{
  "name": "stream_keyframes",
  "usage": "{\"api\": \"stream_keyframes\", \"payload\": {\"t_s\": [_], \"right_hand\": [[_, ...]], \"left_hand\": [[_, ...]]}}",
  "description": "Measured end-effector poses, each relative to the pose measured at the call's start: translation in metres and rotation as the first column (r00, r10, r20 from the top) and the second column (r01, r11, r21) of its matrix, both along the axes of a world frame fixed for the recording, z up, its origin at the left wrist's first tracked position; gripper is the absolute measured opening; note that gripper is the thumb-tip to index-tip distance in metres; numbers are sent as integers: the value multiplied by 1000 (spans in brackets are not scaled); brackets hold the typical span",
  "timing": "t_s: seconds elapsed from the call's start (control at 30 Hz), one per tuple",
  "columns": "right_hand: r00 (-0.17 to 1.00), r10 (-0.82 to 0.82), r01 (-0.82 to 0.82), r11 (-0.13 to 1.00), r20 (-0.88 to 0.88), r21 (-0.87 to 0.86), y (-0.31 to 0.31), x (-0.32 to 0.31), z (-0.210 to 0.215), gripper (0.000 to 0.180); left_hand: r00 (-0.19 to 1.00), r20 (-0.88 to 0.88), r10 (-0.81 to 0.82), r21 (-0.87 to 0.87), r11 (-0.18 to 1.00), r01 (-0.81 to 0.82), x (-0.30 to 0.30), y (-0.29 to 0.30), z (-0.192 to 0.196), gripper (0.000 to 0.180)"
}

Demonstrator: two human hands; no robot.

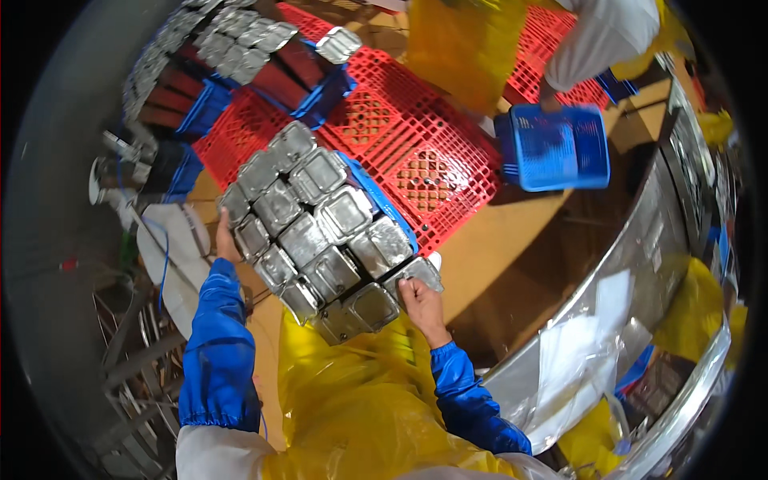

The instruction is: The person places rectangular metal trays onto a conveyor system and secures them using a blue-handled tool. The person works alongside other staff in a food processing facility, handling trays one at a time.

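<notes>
In front of me is a heap of silver rectangular metal tins [302,238], packed close together over a blue basket [384,204], whose rim shows along the far right side. My left hand [226,244] presses against the left side of the load; its thumb points up and the other fingers are hidden behind the tins. My right hand [424,309] is closed at the near right corner, knuckles up, against the outermost tin [418,274]. Tins hide the basket where both hands grip.
Red plastic pallets [436,180] lie beyond the load. Blue baskets [320,100] stacked with more tins [244,40] stand at the far left. Another person in a yellow apron [460,48] holds a blue basket [558,148]. A curved metal surface [592,320] runs along the right.
</notes>
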State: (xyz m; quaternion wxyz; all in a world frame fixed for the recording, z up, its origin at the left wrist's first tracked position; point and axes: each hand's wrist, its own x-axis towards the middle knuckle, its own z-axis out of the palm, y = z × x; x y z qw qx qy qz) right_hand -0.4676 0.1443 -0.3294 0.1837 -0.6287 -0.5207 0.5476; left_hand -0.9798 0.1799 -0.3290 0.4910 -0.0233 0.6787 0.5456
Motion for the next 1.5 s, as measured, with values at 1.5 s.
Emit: {"api": "stream_keyframes", "payload": {"t_s": [1.5], "right_hand": [[631, -743, 474, 598, 225, 647, 60, 230, 32, 35]], "left_hand": [[413, -348, -841, -8, 444, 896, 241, 271, -59, 72]]}}
